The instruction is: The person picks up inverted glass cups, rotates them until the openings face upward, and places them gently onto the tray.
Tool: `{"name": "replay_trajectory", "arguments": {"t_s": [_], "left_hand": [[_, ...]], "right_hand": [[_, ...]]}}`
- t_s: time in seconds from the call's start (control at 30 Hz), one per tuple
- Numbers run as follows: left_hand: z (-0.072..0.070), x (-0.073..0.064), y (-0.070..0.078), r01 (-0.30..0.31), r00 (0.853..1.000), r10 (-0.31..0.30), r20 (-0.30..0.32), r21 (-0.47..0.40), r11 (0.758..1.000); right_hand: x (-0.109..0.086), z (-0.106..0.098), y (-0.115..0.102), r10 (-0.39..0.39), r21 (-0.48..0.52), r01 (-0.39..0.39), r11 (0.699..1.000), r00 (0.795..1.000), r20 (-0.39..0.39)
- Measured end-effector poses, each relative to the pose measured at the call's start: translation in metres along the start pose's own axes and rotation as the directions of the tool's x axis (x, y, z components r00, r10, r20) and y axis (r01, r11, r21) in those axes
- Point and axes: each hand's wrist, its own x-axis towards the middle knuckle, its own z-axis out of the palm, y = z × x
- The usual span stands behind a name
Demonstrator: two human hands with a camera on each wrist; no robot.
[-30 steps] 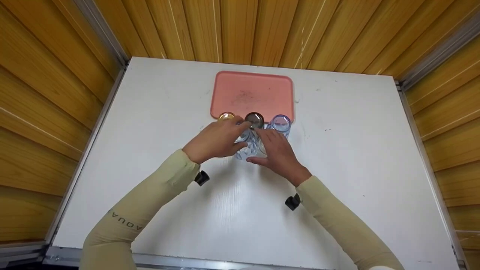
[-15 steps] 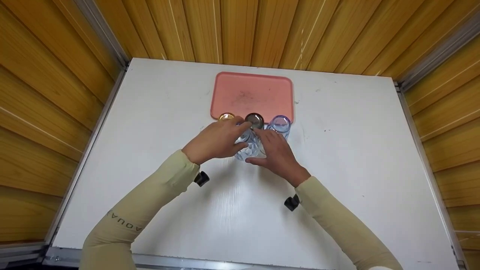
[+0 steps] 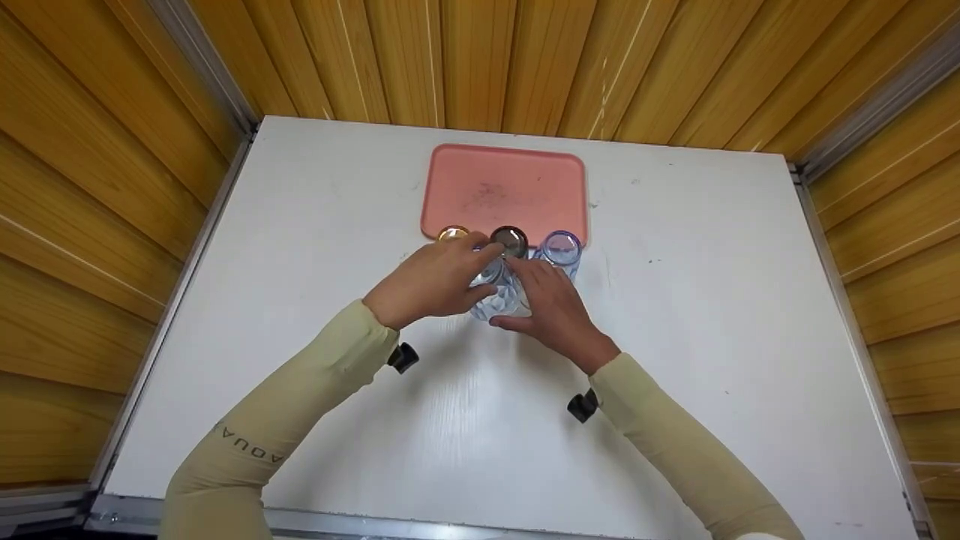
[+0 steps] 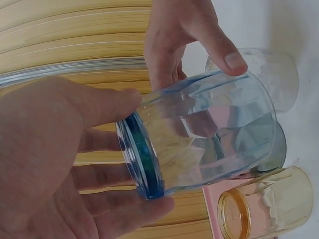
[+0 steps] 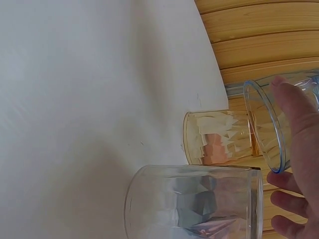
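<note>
A blue-tinted faceted drinking glass (image 4: 209, 134) is tilted with its thick base up and its rim down, off the table. My left hand (image 3: 435, 279) holds it by the base, thumb on one side and fingers on the other, as the left wrist view shows. Near the rim, the thumb and fingers of my right hand (image 3: 553, 304) are around the same glass. Next to it a clear glass (image 5: 194, 204) stands upside down on the table. An amber glass (image 5: 219, 137) and a dark grey glass (image 3: 509, 242) stand beyond, also inverted.
Behind the glasses lies a pink tray (image 3: 506, 187) with dark smudges. Another blue glass (image 3: 562, 247) stands inverted at the tray's front right. The white table (image 3: 712, 300) is bordered by wood-patterned walls (image 3: 480, 60) and metal rails.
My right hand has shifted very slightly to the left. The left hand and the standing glasses look the same as before.
</note>
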Motion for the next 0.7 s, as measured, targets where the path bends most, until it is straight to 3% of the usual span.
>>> {"name": "replay_trajectory", "arguments": {"t_s": [0.7], "left_hand": [[-0.0015, 0.0014, -0.0006, -0.006, 1.000, 0.006, -0.001, 0.003, 1.000]], "right_hand": [[0.0023, 0.0017, 0.0020, 0.040, 0.074, -0.042, 0.996, 0.999, 0.028]]}}
